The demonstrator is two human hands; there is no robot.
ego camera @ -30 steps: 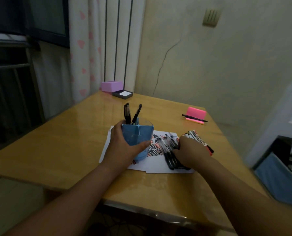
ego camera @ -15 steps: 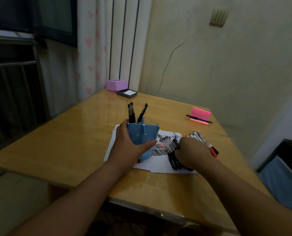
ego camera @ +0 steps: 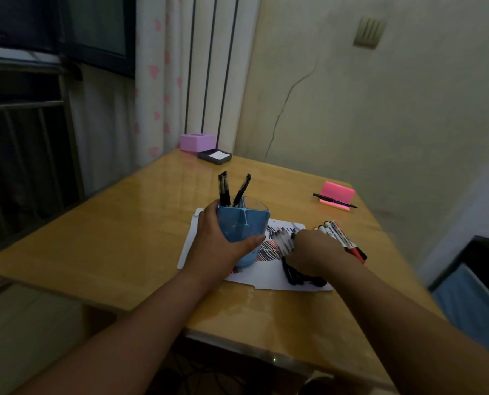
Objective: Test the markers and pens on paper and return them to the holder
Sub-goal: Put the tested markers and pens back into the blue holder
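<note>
Left hand (ego camera: pixel 217 246): fingers (ego camera: pixel 209 212) and thumb wrapped round the blue holder (ego camera: pixel 242 226), gripping it upright on the paper (ego camera: pixel 269 276), mid-counter (ego camera: pixel 123 238).
Right hand (ego camera: pixel 314 252): fingers curled down over the loose pens (ego camera: pixel 300 276), bunching them on the paper; fingertips hidden under the back of the hand.
Long axis of pens: from near counter edge toward far edge, dark ends nearest, poking out below the wrist.
Deciding relation: holder mouth just beside the bundle on its left-edge side, and higher; right hand nearer the pens, left nearer the holder.
Likely next move: lift, tip upright, carry over the rim.
Markers (ego camera: pixel 341 238): just beside the right hand, toward the right counter edge, not yet returned.
</note>
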